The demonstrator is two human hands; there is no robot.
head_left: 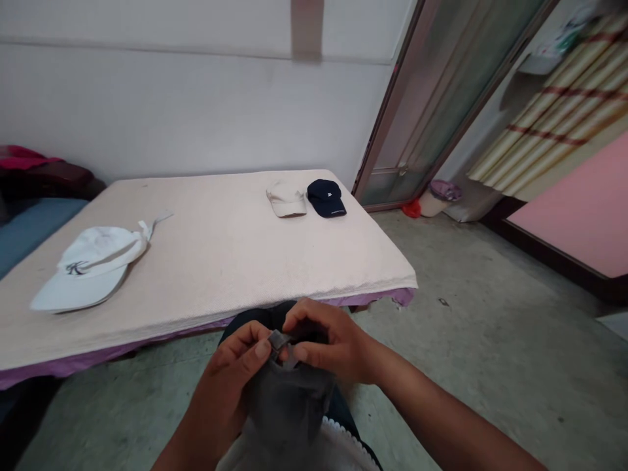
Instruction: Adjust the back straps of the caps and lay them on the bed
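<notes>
A dark grey cap is held close over my lap, its back strap toward me and its brim out of sight. My left hand pinches one side of the strap between thumb and fingers. On the other side my right hand has its thumb and fingers closed on the strap's end near the opening. The exact grip of the right fingertips is partly hidden. On the bed lie a white cap at left with its strap loose, a cream cap and a navy cap farther back.
The bed with a pale cover stands in front of me against a white wall. To the right are a sliding glass door, a waste bin, a striped curtain and concrete floor.
</notes>
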